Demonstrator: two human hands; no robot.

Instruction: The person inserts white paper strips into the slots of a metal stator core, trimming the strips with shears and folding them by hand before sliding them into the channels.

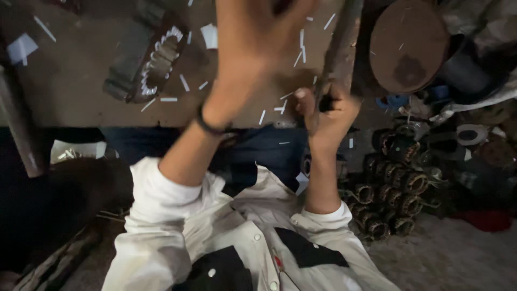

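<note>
My left hand (253, 48) is raised over the brown worktable (70, 81), blurred, back toward me, with its fingers spread and running off the top edge. A dark band circles its wrist. My right hand (326, 110) is at the table's near edge, fist closed around a dark rod-like tool (339, 48) that slants up and away across the table. A metal motor stator (156, 64) with white slips in its slots lies on the table left of my left hand. Small white paper strips (186, 83) are scattered over the tabletop.
A round brown disc (406, 46) stands at the upper right. On the floor to the right is a pile of several wound coils and stators (393, 199). A metal post (19, 129) stands at the left edge. My pale shirt (226, 237) fills the bottom.
</note>
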